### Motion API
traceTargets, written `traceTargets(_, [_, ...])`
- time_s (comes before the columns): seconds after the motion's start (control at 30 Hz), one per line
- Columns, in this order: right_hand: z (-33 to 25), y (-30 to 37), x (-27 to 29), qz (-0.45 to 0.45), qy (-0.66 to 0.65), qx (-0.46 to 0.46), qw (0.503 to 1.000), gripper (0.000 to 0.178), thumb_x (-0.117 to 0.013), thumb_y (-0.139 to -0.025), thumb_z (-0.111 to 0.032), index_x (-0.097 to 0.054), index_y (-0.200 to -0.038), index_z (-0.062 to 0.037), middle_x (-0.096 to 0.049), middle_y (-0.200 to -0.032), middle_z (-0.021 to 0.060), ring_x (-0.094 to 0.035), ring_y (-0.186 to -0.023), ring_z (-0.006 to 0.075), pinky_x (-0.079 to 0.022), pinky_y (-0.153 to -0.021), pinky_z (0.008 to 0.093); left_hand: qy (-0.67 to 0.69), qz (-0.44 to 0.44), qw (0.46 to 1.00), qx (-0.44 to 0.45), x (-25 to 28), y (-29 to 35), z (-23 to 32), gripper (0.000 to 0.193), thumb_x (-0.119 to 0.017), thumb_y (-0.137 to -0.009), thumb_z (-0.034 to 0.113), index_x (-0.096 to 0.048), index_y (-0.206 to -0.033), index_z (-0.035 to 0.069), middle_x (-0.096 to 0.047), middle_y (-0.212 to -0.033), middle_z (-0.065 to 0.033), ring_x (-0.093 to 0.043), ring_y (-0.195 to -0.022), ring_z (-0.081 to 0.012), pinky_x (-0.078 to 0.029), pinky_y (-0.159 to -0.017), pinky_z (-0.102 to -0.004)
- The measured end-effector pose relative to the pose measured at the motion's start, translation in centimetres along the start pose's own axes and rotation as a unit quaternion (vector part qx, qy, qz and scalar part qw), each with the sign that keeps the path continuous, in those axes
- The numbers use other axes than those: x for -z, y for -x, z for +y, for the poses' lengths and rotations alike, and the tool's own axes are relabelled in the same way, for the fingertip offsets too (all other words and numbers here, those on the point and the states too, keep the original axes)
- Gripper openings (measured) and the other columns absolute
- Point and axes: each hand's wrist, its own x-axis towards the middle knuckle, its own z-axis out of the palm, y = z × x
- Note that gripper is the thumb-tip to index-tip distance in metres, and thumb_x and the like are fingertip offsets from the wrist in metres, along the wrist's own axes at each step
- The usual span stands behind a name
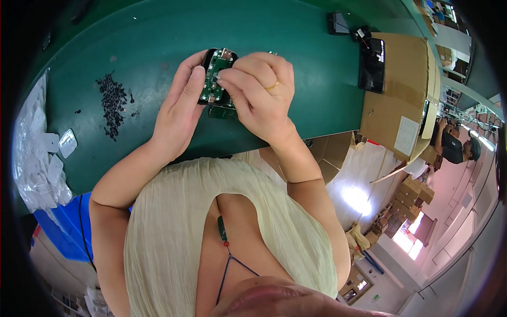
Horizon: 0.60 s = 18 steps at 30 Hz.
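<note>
My left hand [177, 119] grips a black plastic case [222, 100] from its left side, thumb along the near edge. Inside the case lies a green circuit board [212, 79] with small components and a metal connector at its far end. Over the board's right side, my right hand [264, 92] is curled, thumb and forefinger pinched together at its surface. Anything between those fingertips is too small or hidden to make out. Just below the case, a second green board [223, 112] shows in part on the green table [174, 31].
A pile of small black parts [112, 105] lies to the left, with clear plastic bags [34, 153] beyond it. At the right stand a cardboard box [396, 84] and a black phone-like device [372, 66]. Another person [454, 145] is visible far right.
</note>
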Motion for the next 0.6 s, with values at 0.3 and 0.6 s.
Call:
traceTargets(0.3, [0.4, -0.7, 0.9, -0.108, 0.018, 0.052, 0.993, 0.020, -0.066, -0.060, -0.005, -0.060, -0.078, -0.0090, -0.056, -0.082, 0.0002, -0.055, -0.082, 0.0178, -0.039, -0.065, 0.0300, -0.038, 0.011, 0.999, 0.005, 0.1, 0.2, -0.4, 0.040, -0.034, -0.096, 0.031, -0.032, -0.127, 0.006, -0.044, -0.118, -0.0040, -0.042, -0.108, -0.0109, -0.035, -0.092, -0.0264])
traceTargets(0.6, [0.7, -0.6, -0.5, -0.115, 0.013, 0.074, 0.991, 0.020, -0.060, -0.061, -0.007, -0.058, -0.080, -0.0054, -0.055, -0.086, 0.0029, -0.053, -0.088, 0.0207, -0.040, -0.070, 0.0326, -0.186, 0.039, 0.979, -0.075, 0.9, -0.5, -0.4, 0.034, -0.041, -0.094, 0.021, -0.036, -0.124, 0.004, -0.048, -0.113, -0.0043, -0.046, -0.102, -0.0095, -0.039, -0.085, -0.0232])
